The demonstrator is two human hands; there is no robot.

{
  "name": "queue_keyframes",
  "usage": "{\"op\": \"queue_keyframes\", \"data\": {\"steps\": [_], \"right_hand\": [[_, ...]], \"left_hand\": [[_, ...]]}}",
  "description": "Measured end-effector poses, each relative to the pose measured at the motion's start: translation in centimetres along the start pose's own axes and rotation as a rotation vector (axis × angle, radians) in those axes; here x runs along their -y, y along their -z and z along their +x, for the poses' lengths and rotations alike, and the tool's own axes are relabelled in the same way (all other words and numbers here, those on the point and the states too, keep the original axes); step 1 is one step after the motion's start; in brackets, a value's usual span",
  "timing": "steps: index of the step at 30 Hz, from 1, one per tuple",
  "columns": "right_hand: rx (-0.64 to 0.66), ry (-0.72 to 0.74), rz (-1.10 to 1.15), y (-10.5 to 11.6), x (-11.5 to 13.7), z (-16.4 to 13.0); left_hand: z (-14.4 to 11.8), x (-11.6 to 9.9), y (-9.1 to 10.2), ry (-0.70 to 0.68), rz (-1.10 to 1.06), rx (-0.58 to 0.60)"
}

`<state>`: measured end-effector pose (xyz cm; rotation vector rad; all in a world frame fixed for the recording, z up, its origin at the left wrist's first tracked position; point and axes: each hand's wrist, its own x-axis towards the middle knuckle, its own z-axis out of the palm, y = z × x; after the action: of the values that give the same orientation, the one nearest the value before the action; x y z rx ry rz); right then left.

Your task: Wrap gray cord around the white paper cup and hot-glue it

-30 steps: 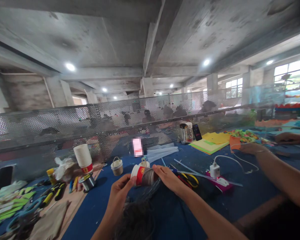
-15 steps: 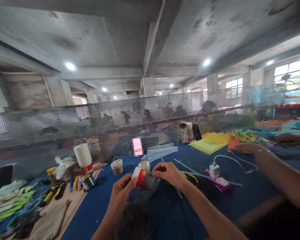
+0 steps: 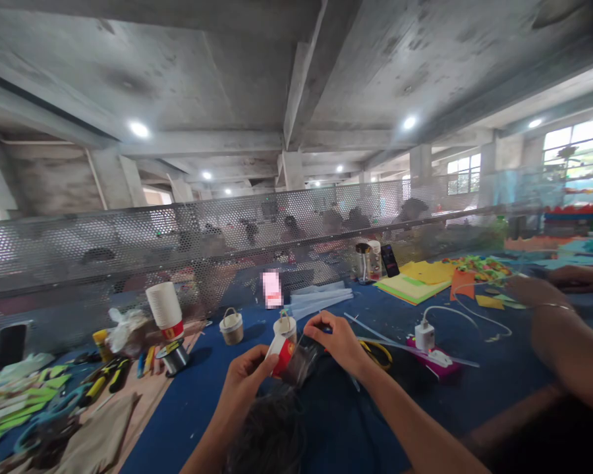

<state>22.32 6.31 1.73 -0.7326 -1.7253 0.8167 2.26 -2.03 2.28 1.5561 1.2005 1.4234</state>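
Red-and-white paper cup (image 3: 285, 356) has tipped lower, your left hand (image 3: 248, 372) gripping it; right hand (image 3: 339, 337), at its 2 o'clock, pinches a strand (image 3: 301, 340): wrapping looks unfinished.

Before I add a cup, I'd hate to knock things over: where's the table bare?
Bare blue table shows between the wire spool and left hand, and between the purple box and co-worker's arm. Far left is crowded with yellow-handled tools and tan cloth; a small bucket stands close behind the held cup.
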Motion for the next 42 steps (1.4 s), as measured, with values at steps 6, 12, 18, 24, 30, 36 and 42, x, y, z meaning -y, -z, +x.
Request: {"op": "queue_keyframes", "data": {"steps": [6,12,18,24,30,36,42], "right_hand": [[-0.029,0.065,-0.036,-0.1,0.2,0.0],[-0.016,0.088,-0.060,-0.3,-0.1,-0.2],[-0.003,0.086,-0.082,-0.4,-0.3,-0.2],[0.032,0.040,-0.079,-0.5,0.0,-0.4],[0.077,0.011,-0.060,-0.9,-0.5,-0.5],[0.053,0.014,-0.007,-0.8,-0.5,-0.2],[0.103,0.089,0.049,-0.5,0.9,-0.8]], "left_hand": [[0.2,0.9,0.5,-0.015,0.002,0.064],[0.1,1.1,0.5,-0.019,-0.020,0.088],[-0.1,0.3,0.3,-0.009,-0.054,0.073],[-0.4,0.0,0.1,0.028,-0.087,0.066],[-0.5,-0.3,-0.2,0.053,-0.143,0.039],[0.5,0.7,0.4,-0.040,0.056,-0.038],[0.7,1.4,0.8,-0.072,0.126,-0.107]]}}
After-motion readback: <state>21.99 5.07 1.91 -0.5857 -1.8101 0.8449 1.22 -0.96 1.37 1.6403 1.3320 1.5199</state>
